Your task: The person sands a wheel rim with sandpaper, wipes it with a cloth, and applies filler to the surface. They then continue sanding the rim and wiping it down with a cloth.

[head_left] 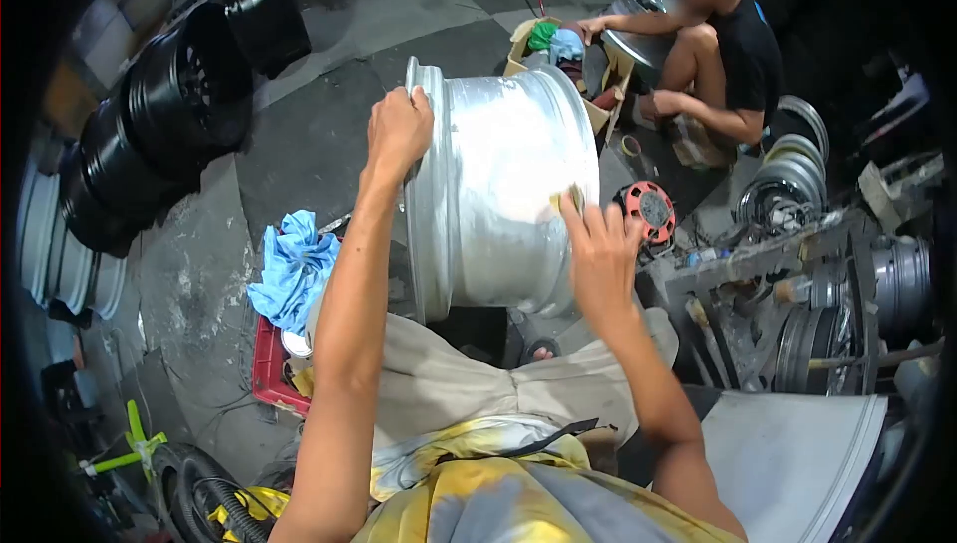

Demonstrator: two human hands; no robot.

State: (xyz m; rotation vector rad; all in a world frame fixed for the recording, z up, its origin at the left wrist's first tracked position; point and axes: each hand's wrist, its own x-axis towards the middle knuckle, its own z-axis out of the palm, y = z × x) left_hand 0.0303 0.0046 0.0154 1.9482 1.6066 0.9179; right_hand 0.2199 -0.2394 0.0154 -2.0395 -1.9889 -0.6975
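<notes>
A silver wheel rim (498, 144) lies on its side in front of my knees, its bare metal barrel facing up. The fingers of my left hand (401, 129) are wrapped over the edge of its left flange. On the right part of the barrel, my right hand (601, 259) presses a small yellowish piece, which looks like folded sandpaper (560, 200), under its fingertips. Most of that piece is hidden by the fingers.
A co-worker (743, 54) crouches at the upper right beside a cardboard box (518, 49) of cloths. Black rims (189, 84) stand at left. A blue cloth (294, 269) lies over a red crate (274, 363). A red-and-black disc (650, 212) and a metal frame (778, 254) are at right.
</notes>
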